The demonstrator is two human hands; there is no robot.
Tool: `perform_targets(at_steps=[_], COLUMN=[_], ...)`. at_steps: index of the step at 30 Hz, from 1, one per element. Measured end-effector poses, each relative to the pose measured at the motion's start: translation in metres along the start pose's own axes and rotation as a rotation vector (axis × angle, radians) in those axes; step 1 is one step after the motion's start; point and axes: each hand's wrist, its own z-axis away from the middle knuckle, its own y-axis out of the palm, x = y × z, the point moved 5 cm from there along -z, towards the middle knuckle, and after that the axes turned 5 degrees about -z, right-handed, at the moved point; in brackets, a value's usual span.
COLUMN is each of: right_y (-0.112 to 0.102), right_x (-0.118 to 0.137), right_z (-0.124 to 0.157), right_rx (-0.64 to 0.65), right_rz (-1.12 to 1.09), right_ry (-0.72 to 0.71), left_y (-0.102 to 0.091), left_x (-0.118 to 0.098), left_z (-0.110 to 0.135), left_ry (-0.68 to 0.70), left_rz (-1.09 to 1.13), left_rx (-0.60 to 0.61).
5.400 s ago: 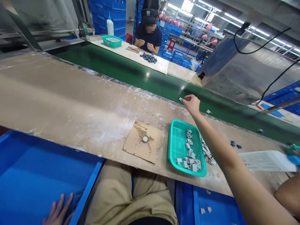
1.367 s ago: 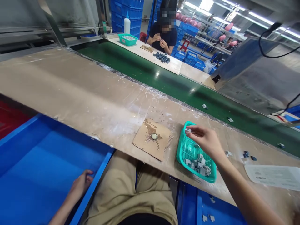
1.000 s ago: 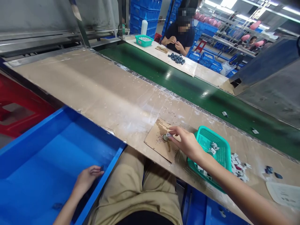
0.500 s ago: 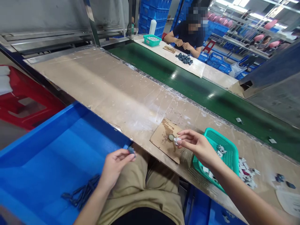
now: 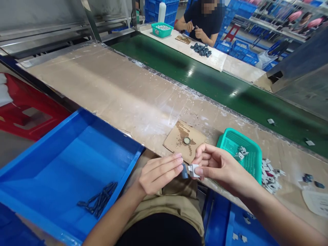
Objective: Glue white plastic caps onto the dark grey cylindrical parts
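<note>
Our right hand [image 5: 220, 167] pinched a small white plastic clip [image 5: 193, 170] between thumb and fingertip, while our left hand [image 5: 159, 172] gripped a small dark blue block [image 5: 185, 171] pressed against it, both held above our lap at the near edge of the worn brown workbench [image 5: 115, 92]. Just beyond lay a stained cardboard square [image 5: 183, 140] with a round metal cap [image 5: 187, 140]. To the right sat a teal mesh basket [image 5: 230, 143] of white clips; to the left, a blue plastic bin [image 5: 51, 160].
</note>
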Motion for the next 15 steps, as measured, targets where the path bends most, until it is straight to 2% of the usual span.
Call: perform_targets(at_steps=[3,7,11,13,15], right_y=[0.0,0.001,0.003,-0.006,-0.03], right_x=[0.0,-0.003,-0.007,-0.002,0.013], right_z=[-0.001,-0.001,-0.003,-0.013,-0.029], right_rx=[0.007,0.022,0.016,-0.011,-0.109], right_rz=[-0.006,-0.026,-0.023,0.022,0.151], right_ry=[0.035,0.08,0.095,0.041,-0.079], left_y=[0.0,-0.001,0.007,0.008,0.001], left_x=[-0.002,-0.005,0.005,0.014,0.029], left_z=[-0.008,-0.013,-0.022,-0.023,-0.019], left_ry=[0.089,0.272,0.234,0.264,0.238], left_rz=[-0.057,-0.063,-0.004,-0.049,-0.217], left_rx=[0.051,0.081,0.249,0.239,0.181])
